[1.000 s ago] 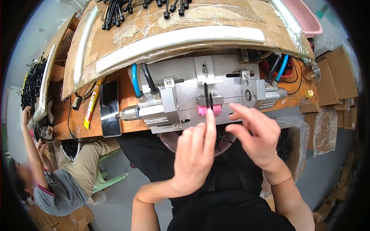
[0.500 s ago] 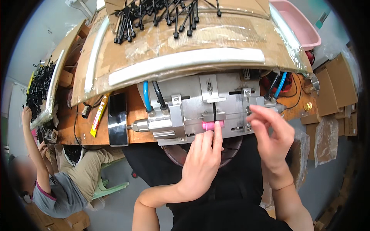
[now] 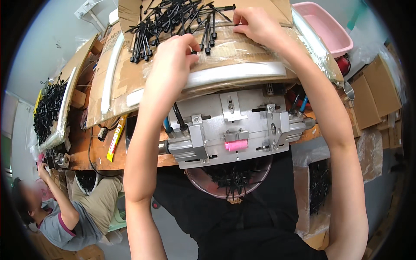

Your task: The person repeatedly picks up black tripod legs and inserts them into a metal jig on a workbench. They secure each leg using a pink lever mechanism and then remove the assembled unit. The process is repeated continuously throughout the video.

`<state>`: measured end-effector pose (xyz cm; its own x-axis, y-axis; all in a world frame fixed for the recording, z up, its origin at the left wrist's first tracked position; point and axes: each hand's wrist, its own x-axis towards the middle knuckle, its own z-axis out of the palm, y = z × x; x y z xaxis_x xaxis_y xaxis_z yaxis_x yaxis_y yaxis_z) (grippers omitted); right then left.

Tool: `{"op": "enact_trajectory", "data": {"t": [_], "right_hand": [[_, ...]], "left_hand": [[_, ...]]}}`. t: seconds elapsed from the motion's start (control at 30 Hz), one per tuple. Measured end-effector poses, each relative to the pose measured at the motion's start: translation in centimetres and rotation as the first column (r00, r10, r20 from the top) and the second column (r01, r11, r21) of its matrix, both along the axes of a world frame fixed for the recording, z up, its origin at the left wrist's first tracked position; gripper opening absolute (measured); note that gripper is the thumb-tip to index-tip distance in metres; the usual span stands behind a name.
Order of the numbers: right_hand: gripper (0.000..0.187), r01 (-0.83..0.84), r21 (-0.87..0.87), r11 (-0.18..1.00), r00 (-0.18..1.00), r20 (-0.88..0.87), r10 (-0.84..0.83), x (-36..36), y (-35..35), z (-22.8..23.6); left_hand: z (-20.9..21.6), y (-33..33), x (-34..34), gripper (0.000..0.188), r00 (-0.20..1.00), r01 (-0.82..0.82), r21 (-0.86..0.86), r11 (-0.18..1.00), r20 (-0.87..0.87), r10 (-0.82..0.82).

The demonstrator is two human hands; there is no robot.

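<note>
A cluttered workshop with grey walls surrounds a wooden tabletop (image 3: 99, 151), over which a cardboard shelf (image 3: 130, 73) wrapped in clear film juts toward the person. At far left a co-worker (image 3: 65, 216) in a grey shirt sits low beside the bench, under a long tray of black parts (image 3: 47, 112). A yellow tube (image 3: 116, 138) lies on the wood just beside a black cable. On the cardboard lies a heap of black pins (image 3: 173, 19), thin rods with thicker heads. The left hand (image 3: 171, 56) rests at the near edge of that heap, fingers curled down and pinching one pin between thumb and fingertips. Below the shelf sits a metal fixture (image 3: 234, 130) with a pink block (image 3: 236, 145) at its front, and under it a round bowl (image 3: 229, 177) holding more black pieces. The right hand (image 3: 255, 24) reaches to the heap's right edge, fingertips closed on a thin black pin. At upper right stands a pink basin (image 3: 331, 30), with cardboard boxes (image 3: 377, 95) beyond.
</note>
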<state>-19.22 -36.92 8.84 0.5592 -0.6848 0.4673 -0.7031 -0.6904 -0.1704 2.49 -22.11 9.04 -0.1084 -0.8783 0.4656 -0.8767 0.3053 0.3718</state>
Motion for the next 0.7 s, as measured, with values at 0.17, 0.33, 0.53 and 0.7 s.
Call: {"op": "enact_trajectory", "data": {"t": [0.17,0.33,0.53,0.7], "right_hand": [[0.022,0.059,0.15,0.987,0.973,0.212,-0.091,-2.8,6.3,1.6],[0.021,-0.087,0.519,0.85,0.701,0.638,-0.318,-4.4,11.7,3.7],[0.028,-0.358,0.31,0.881,0.551,0.831,-0.069,-11.7,14.4,1.6],[0.014,-0.412,0.169,0.896,0.444,0.895,0.035,-9.9,18.8,0.5]], "left_hand": [[-1.3,8.7,-3.3,0.018,0.996,-0.085,-0.24,0.967,-0.058,0.073],[-6.6,18.7,-8.9,0.082,1.0,-0.001,-0.052,0.999,-0.013,0.0],[-10.0,19.1,-11.8,0.066,0.979,0.002,0.097,0.995,0.202,-0.022],[-10.3,18.5,-11.6,0.066,0.96,-0.04,0.097,0.994,0.28,0.012]]}}
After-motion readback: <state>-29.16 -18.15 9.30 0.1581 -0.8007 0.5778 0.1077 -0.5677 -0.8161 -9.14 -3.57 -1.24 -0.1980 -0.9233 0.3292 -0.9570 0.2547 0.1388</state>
